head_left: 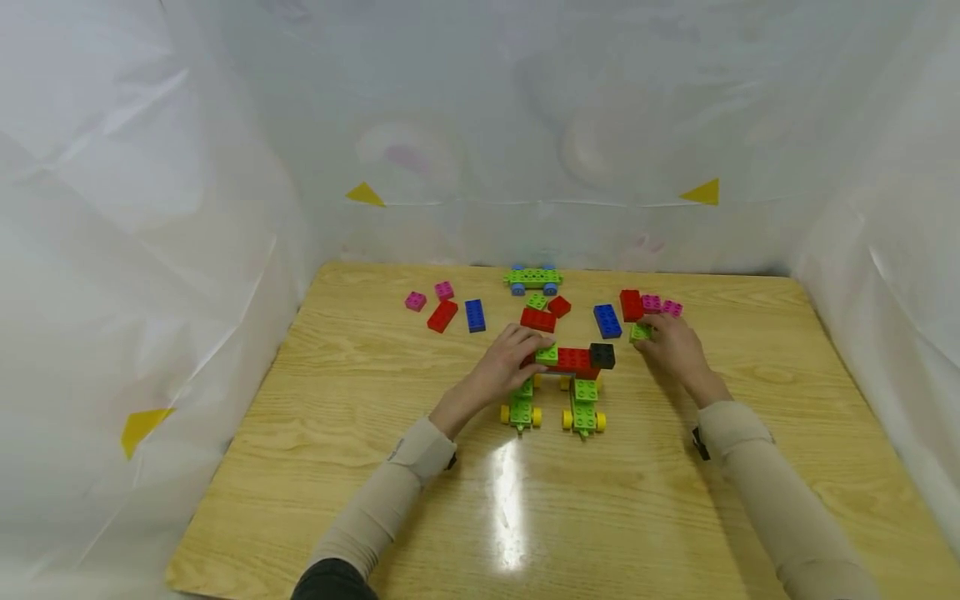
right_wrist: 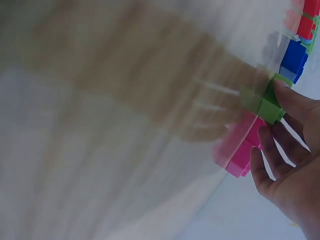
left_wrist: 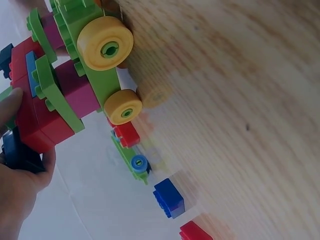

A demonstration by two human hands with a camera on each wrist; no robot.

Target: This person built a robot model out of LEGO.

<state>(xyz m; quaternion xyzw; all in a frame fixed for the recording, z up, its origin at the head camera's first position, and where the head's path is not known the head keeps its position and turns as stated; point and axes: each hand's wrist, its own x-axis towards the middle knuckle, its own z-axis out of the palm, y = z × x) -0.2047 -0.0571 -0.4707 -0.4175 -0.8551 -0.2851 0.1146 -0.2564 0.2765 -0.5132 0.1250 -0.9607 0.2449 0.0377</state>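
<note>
My left hand (head_left: pixel 506 367) grips the left end of a toy-brick build. In the left wrist view, my thumb rests against a red brick (left_wrist: pixel 50 127) and the fingers lie by a black brick (left_wrist: pixel 20 152). The build has red bricks (head_left: pixel 573 360) across its top, a green brick (head_left: pixel 547 355) near my fingertips and a black brick (head_left: pixel 602 356) at its right end. It stands on two green wheeled bases (head_left: pixel 584 412) with yellow wheels (left_wrist: pixel 105 42). On the right, my right hand (head_left: pixel 675 346) pinches a green brick (right_wrist: pixel 272 102) at the tabletop, beside pink bricks (right_wrist: pixel 245 147).
Behind the build stand a green wheeled base (head_left: pixel 533 278) with blue wheels and a red brick (head_left: pixel 538 320). Blue bricks (head_left: pixel 607 321), a red brick (head_left: pixel 442 316) and pink bricks (head_left: pixel 416 301) lie along the table's (head_left: pixel 337 433) far side. White sheeting (head_left: pixel 525 125) hangs behind.
</note>
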